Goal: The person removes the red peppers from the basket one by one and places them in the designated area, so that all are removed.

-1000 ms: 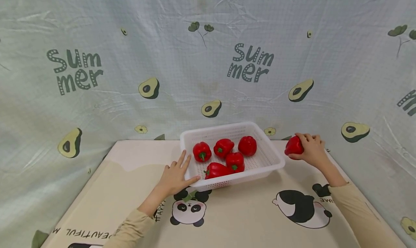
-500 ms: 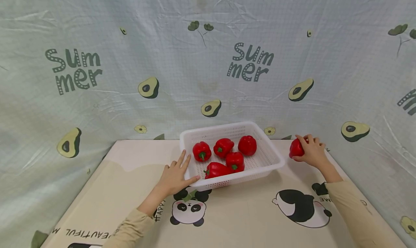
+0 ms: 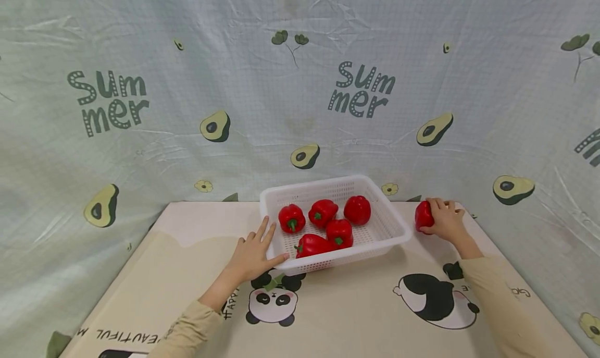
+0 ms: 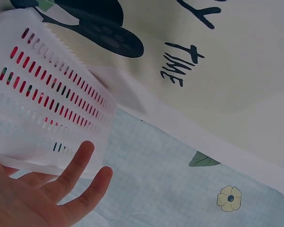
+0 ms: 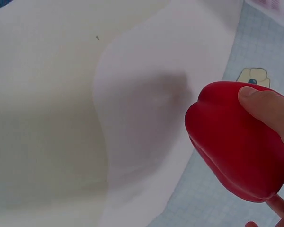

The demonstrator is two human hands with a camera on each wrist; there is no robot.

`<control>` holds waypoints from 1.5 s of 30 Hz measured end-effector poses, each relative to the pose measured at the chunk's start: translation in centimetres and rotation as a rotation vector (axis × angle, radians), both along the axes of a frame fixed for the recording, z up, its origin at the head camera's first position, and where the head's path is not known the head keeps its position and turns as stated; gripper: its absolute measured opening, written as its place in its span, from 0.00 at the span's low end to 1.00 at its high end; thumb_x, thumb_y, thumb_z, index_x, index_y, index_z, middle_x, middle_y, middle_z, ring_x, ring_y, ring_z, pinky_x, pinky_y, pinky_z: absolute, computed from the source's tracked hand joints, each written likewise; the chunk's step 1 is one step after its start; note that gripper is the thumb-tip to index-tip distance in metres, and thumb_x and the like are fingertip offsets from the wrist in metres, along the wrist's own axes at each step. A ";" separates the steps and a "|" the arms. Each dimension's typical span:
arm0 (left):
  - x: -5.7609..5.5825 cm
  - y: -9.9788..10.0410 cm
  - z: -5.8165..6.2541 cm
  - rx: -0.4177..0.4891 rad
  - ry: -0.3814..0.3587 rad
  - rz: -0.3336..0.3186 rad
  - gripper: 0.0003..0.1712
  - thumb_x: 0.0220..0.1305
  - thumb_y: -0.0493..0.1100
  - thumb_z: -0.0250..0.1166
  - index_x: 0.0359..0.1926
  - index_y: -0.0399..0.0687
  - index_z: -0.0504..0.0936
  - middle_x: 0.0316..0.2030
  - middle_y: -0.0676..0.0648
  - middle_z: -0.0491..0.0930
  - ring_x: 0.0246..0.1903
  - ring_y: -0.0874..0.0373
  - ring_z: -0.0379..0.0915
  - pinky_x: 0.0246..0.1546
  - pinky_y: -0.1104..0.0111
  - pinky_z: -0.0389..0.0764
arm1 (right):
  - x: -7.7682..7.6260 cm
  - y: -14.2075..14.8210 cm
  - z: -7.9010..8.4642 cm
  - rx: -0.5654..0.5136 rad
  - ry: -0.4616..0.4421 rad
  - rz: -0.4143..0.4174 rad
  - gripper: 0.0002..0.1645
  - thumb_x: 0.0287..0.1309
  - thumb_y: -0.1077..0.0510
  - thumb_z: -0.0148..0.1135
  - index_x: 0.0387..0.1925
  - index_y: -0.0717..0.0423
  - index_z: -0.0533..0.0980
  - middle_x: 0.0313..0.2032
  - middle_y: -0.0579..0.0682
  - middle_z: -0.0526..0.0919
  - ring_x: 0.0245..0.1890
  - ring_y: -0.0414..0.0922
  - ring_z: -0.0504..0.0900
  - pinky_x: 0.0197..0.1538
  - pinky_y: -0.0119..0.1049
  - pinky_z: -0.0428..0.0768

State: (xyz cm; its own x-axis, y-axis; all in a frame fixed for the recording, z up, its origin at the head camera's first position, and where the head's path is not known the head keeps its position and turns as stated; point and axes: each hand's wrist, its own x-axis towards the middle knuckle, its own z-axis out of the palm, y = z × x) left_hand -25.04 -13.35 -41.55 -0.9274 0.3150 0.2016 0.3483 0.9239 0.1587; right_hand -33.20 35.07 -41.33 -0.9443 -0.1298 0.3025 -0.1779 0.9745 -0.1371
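My right hand (image 3: 447, 220) grips a red bell pepper (image 3: 423, 218) to the right of a white plastic basket (image 3: 391, 238). In the right wrist view, the thumb (image 5: 262, 104) lies across the upper side of this pepper (image 5: 232, 142), and a shadow falls on the table beside it. My left hand (image 3: 250, 256) rests with spread fingers on the basket's left rim. The left wrist view shows two extended fingers (image 4: 80, 165) by the slotted basket wall (image 4: 33, 101). Several red bell peppers with green stems, one of them a pepper (image 3: 357, 210) at the back right, lie in the basket.
The table (image 3: 356, 306) has a cream cover printed with pandas and lettering. Behind it and along both sides hangs a pale cloth curtain (image 3: 262, 87) with avocado prints. The basket stands close to the table's back edge.
My right hand, holding the bell pepper, has shifted slightly right and then back left, ending a little lower in the head view. My left hand and the basket have stayed in place.
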 end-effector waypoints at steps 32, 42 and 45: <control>0.3 0.0 0.4 0.013 -0.017 -0.003 0.49 0.52 0.70 0.52 0.67 0.45 0.54 0.68 0.41 0.48 0.52 0.39 0.67 0.46 0.44 0.67 | -1.1 -1.2 -1.3 0.044 -0.059 -0.014 0.48 0.38 0.55 0.69 0.59 0.62 0.55 0.53 0.72 0.56 0.52 0.71 0.52 0.46 0.72 0.56; 0.3 0.0 0.2 0.013 -0.018 0.005 0.49 0.52 0.71 0.50 0.67 0.46 0.54 0.69 0.42 0.47 0.52 0.41 0.67 0.46 0.45 0.67 | -0.6 -0.9 -0.7 0.023 -0.026 0.022 0.48 0.37 0.55 0.70 0.60 0.57 0.54 0.57 0.71 0.53 0.53 0.71 0.51 0.46 0.73 0.53; 0.3 0.0 0.1 0.015 -0.018 0.004 0.49 0.52 0.71 0.50 0.67 0.46 0.54 0.69 0.42 0.47 0.52 0.41 0.66 0.46 0.46 0.67 | -0.2 -1.0 -0.4 0.028 0.025 0.036 0.47 0.37 0.55 0.70 0.60 0.56 0.55 0.58 0.70 0.51 0.53 0.71 0.51 0.46 0.73 0.53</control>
